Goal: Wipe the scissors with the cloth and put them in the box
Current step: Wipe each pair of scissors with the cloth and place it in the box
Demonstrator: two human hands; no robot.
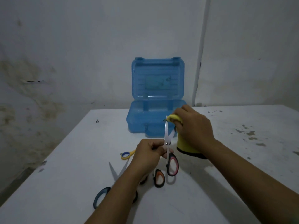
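My left hand pinches a pair of scissors with black-and-red handles near the pivot, blades spread and pointing up and away from me. My right hand grips a yellow cloth with a dark edge, wrapped over the tip of one blade. The blue plastic box stands open just behind the hands, its lid upright against the wall. On the table lie scissors with blue-grey handles, partly under my left forearm, scissors with yellow handles, and scissors with black-and-orange handles.
The white table runs to a stained wall at the back, with dirty spots on its right side. Its left edge drops off diagonally. A white pipe runs up the wall right of the box.
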